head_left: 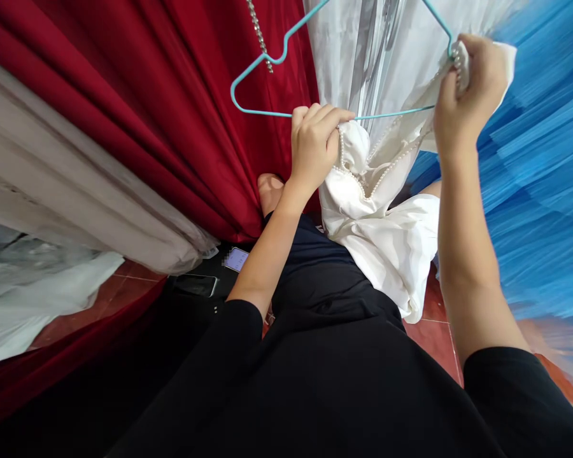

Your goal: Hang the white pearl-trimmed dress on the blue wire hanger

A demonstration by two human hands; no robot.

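A light blue clothes hanger (pixel 261 62) is held up in front of me, its bottom bar running across the upper middle of the view. Curled over that bar is my left hand (pixel 314 140), closed on the hanger, with bunched white cloth just under its fingers. My right hand (pixel 477 89) pinches the strap of a white dress (pixel 379 219) at the hanger's right shoulder. Small pearl beads trim the neckline of the dress. Its lower part drapes down over my lap. Whether the left fingers also grip some of the dress cloth is hard to see.
Red cloth (pixel 195 127) hangs at the left, next to a pale gown (pixel 76 159). Blue tulle (pixel 544 178) fills the right side, and white fabric (pixel 334 51) hangs behind the hanger. Two phones lie low at the left, one a dark phone (pixel 195 285). Red tiles (pixel 434 343) cover the floor.
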